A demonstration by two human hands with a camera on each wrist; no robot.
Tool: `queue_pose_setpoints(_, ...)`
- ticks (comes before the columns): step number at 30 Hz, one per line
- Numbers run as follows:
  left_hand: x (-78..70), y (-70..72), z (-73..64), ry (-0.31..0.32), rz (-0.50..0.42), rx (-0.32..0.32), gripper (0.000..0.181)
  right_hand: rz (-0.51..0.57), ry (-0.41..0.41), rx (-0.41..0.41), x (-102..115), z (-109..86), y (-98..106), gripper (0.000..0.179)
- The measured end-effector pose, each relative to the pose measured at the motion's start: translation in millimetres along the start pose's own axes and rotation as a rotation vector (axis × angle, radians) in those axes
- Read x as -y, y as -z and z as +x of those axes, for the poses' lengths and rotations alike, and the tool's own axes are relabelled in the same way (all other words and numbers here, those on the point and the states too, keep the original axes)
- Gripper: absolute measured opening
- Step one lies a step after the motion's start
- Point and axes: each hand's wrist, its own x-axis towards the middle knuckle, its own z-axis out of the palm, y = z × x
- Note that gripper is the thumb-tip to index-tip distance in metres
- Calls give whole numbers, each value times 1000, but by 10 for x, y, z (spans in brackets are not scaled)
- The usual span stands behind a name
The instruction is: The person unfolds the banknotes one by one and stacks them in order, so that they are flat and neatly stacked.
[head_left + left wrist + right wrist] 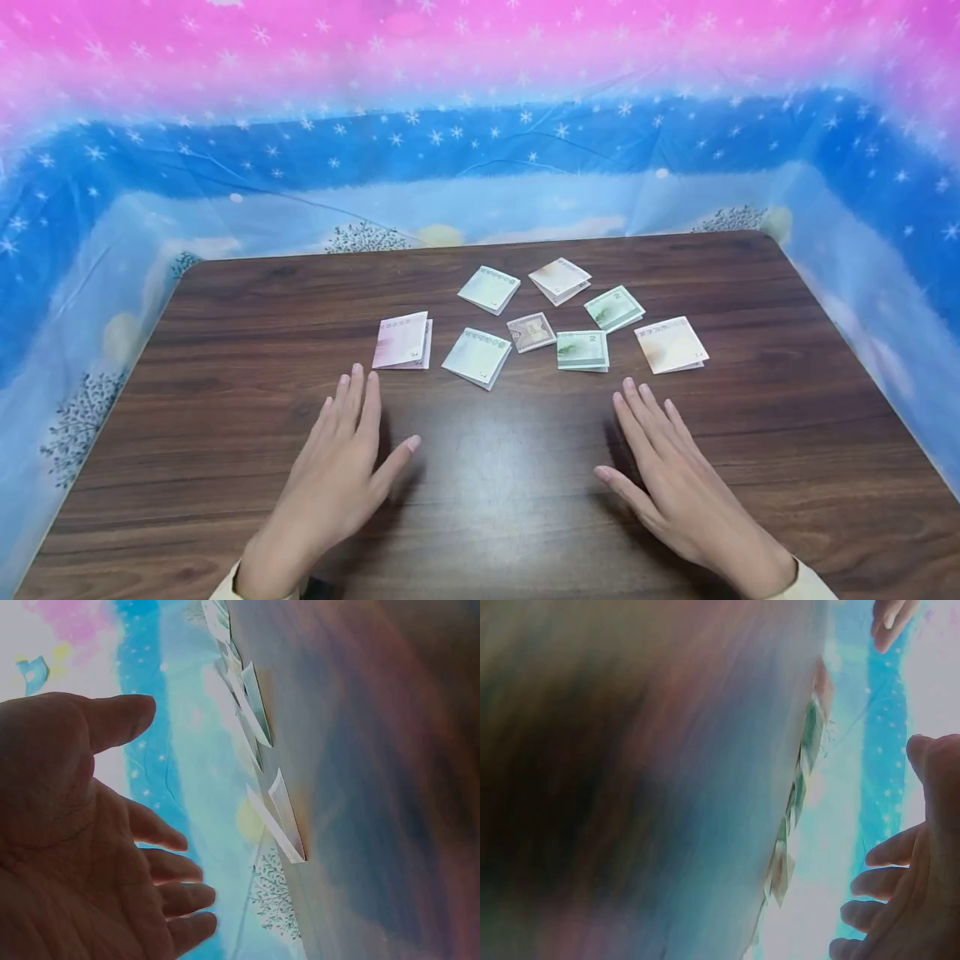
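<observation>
Folded banknotes (531, 332) scattered toward far side of table (487, 517), some leaves ajar, probably springy creases. Loose spread likely keeps faces visible lol. Left hand (330, 479), right hand (675, 492) nearer, fingers straight, holding nothing.

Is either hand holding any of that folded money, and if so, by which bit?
Nothing is held: the left hand and right hand are open, and the notes lie on the table beyond them.
</observation>
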Motion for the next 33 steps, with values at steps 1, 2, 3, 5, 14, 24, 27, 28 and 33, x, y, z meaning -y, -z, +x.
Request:
queue_pose_setpoints(1,6,23,32,7,-10,17,89,21,-1,6,6,2,-2,80)
queue_pose_setpoints(2,12,43,62,15,-21,37,89,43,-3,12,12,5,-3,80)
queue_pose_setpoints(3,19,61,93,22,-33,54,89,68,-5,19,19,8,-4,79)
queue_pose_setpoints(5,33,89,163,31,-63,80,89,122,-13,35,31,14,-5,77)
queue_pose_setpoints(14,142,96,450,53,-95,122,85,403,-144,174,101,62,-4,66)
queue_pose_setpoints(24,230,19,666,24,2,129,76,651,-196,161,108,178,7,48)
queue_pose_setpoints(27,246,-24,686,-1,12,148,72,768,-231,180,99,209,-4,45)
queue_pose_setpoints(28,247,-36,688,-5,16,155,72,830,-246,192,93,221,-8,46)
queue_pose_setpoints(33,245,-79,691,-10,41,199,69,1175,-319,257,70,291,-17,52)
